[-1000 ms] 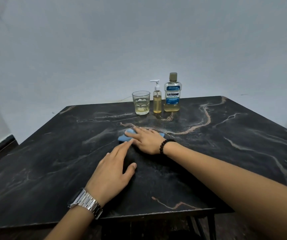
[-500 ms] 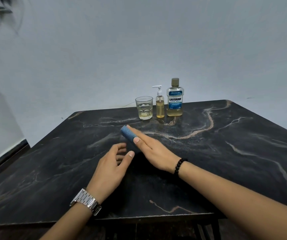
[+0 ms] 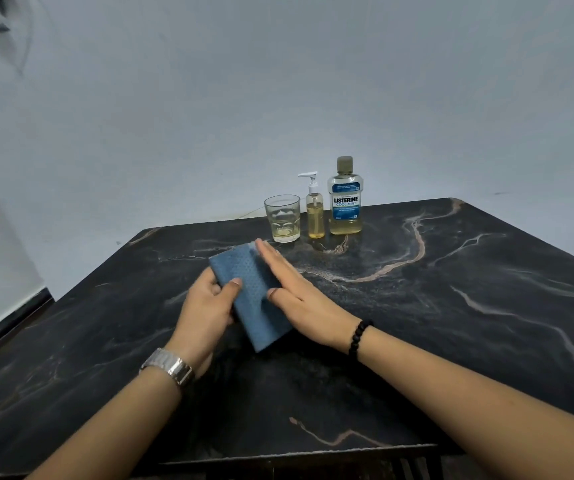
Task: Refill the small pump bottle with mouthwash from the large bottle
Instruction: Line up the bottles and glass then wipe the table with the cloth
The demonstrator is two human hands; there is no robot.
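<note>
left hand grip: blue cloth | pump bottle well beyond

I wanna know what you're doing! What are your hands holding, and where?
The left hand pinches the blue cloth by its left edge; the right hand lies flat against its right side.

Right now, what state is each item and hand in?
large bottle: upright, capped
small pump bottle: upright, pump on, amber liquid inside
glass: upright, little liquid
blue cloth: folded, lifted
left hand: gripping cloth
right hand: flat against cloth
</note>
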